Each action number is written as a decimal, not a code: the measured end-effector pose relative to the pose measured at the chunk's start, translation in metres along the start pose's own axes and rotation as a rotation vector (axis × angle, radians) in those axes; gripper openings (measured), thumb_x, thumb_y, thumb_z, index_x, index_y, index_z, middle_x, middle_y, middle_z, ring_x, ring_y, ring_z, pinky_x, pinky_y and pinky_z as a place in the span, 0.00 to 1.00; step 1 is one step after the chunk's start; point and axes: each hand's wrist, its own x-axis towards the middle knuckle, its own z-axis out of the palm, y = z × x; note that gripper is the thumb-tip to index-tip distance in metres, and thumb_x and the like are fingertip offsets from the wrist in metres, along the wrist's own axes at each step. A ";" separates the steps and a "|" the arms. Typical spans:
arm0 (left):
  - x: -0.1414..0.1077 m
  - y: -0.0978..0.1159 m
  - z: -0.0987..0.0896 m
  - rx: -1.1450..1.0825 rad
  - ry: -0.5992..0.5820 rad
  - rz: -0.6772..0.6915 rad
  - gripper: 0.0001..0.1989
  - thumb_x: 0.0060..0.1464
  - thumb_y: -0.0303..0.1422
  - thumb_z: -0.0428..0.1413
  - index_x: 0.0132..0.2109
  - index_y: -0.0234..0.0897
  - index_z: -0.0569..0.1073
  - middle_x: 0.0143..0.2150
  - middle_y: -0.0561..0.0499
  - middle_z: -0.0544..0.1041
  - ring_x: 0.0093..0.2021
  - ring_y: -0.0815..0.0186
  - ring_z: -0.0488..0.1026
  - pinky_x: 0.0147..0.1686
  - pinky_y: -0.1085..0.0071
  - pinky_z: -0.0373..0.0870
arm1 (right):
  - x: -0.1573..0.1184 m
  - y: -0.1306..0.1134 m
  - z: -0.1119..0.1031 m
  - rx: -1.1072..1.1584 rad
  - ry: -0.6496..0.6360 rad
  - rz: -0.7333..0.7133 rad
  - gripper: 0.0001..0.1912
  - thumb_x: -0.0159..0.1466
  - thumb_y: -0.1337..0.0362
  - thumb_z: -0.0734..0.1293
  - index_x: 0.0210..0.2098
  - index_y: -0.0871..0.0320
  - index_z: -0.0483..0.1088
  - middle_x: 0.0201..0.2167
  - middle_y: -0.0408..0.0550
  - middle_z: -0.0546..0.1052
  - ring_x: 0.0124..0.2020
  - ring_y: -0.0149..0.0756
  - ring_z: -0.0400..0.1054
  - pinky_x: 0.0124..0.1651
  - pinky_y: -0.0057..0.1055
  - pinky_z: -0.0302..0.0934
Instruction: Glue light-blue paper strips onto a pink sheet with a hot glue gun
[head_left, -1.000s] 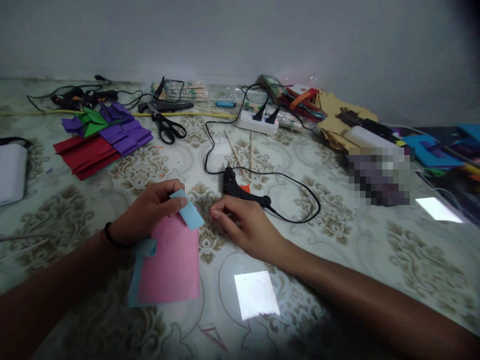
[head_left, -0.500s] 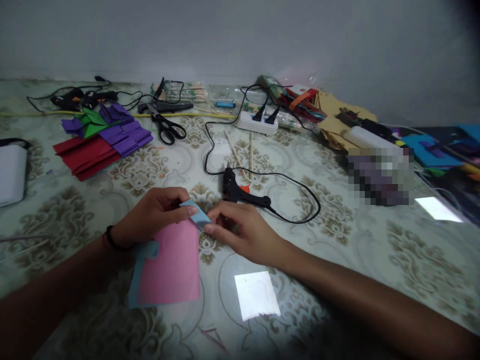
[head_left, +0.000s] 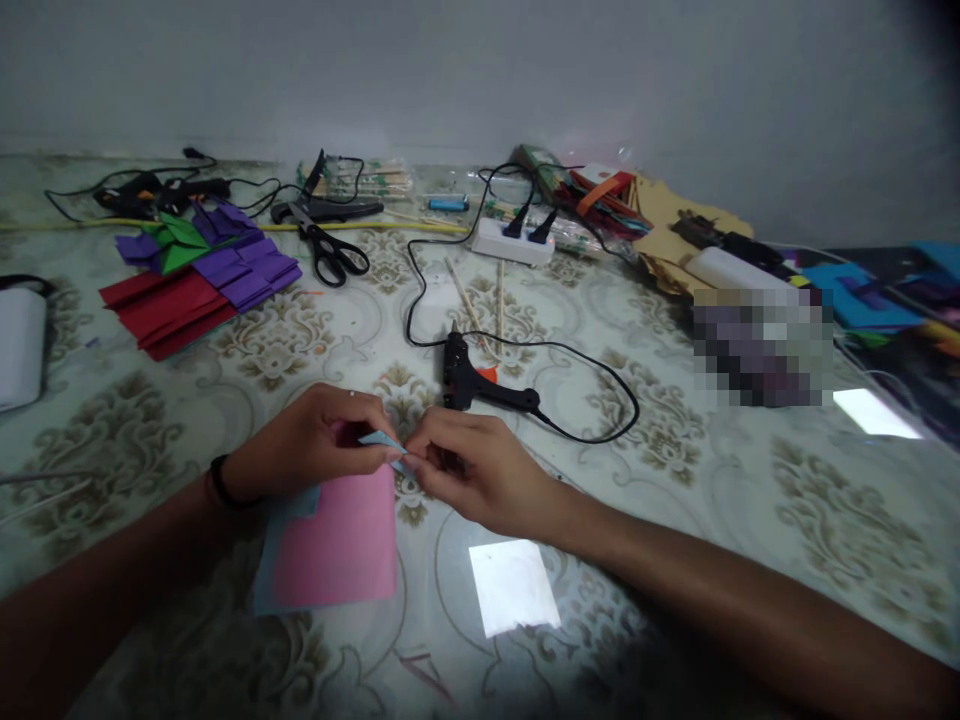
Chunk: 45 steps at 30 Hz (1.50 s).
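Between my two hands is a small light-blue piece of folded paper (head_left: pixel 382 440). My left hand (head_left: pixel 322 435) pinches its left side between thumb and fingers. The thumb and forefinger of my right hand (head_left: pixel 476 465) are closed on its right end, and the two hands' fingertips almost meet. Much of the piece is hidden by the fingers. Below my left hand lies a pink sheet of paper (head_left: pixel 341 545) on the table, with light-blue paper (head_left: pixel 270 580) showing along its left and lower edges.
A black glue gun (head_left: pixel 487 385) lies just beyond my right hand, its cord looping right. Farther back are wooden sticks (head_left: pixel 501 300), a white power strip (head_left: pixel 512 242), black-handled scissors (head_left: pixel 334 255) and folded red and purple papers (head_left: pixel 180 310). A white rectangular patch (head_left: pixel 514 588) shows nearer me.
My fingertips have drawn closer together on the light-blue paper, which has tilted and shows less of its face. The pink sheet has stayed in place.
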 end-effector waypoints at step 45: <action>0.000 -0.002 0.003 -0.263 0.062 -0.204 0.15 0.58 0.40 0.61 0.29 0.36 0.68 0.24 0.58 0.60 0.26 0.71 0.56 0.23 0.76 0.52 | 0.003 -0.004 -0.007 0.030 0.072 0.216 0.19 0.71 0.58 0.67 0.25 0.58 0.64 0.21 0.39 0.66 0.23 0.27 0.58 0.27 0.25 0.49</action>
